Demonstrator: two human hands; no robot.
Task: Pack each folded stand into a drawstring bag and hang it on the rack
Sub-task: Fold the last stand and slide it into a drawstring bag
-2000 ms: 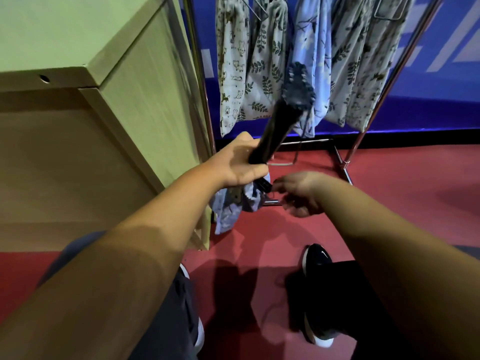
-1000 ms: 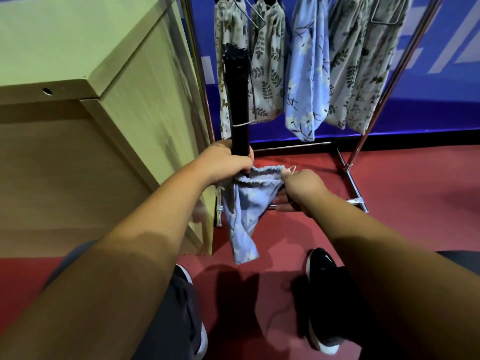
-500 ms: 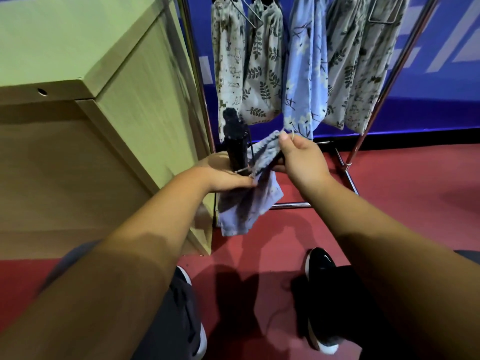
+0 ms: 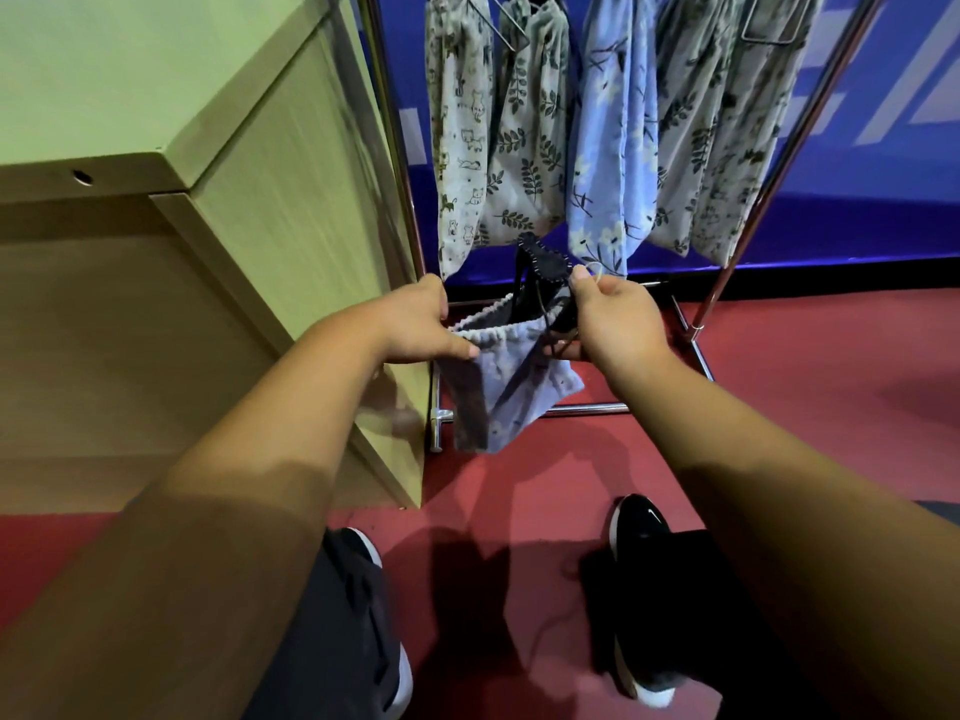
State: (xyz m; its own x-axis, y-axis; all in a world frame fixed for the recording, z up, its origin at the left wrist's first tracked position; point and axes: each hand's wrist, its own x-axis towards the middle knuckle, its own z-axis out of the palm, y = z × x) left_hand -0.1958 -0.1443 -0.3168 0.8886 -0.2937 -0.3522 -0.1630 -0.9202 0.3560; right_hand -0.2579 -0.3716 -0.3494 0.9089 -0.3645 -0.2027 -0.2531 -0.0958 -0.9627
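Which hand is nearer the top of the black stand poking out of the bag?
Right. The right hand grips the bag right beside the top of the stand; the left hand grips its mouth farther off, to the lower left.

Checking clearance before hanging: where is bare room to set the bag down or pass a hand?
Bare: the cabinet top left of the rack, and red floor right of its base. Crowded: the hanging bags overlap between the posts; only a thin gap beside the left post.

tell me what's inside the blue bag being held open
The black folded stand sits in the blue drawstring bag; only its top shows above the gathered mouth. The rest is hidden by fabric.
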